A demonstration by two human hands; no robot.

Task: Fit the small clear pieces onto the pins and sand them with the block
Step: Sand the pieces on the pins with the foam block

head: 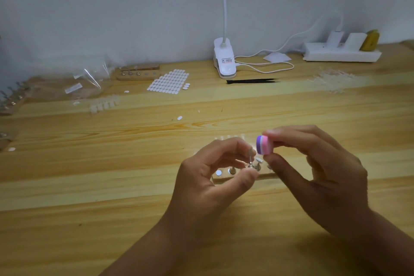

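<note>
Left hand (210,179) pinches pin (250,157), right hand (320,170) block (265,144) — holder (220,179) half-hidden.

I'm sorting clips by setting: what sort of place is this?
Probably a home craft desk, perhaps for false nails: a wooden table, a clip lamp, a sheet of white oval stickers, the left hand pinching a pin and the right hand holding a sanding block.

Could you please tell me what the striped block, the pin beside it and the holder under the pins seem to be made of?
The block looks like foam, matte, in pink, white and purple layers. The pin seems metal: grey with a bright glint. The holder looks like pale wood, close in tone to the grained table.
</note>
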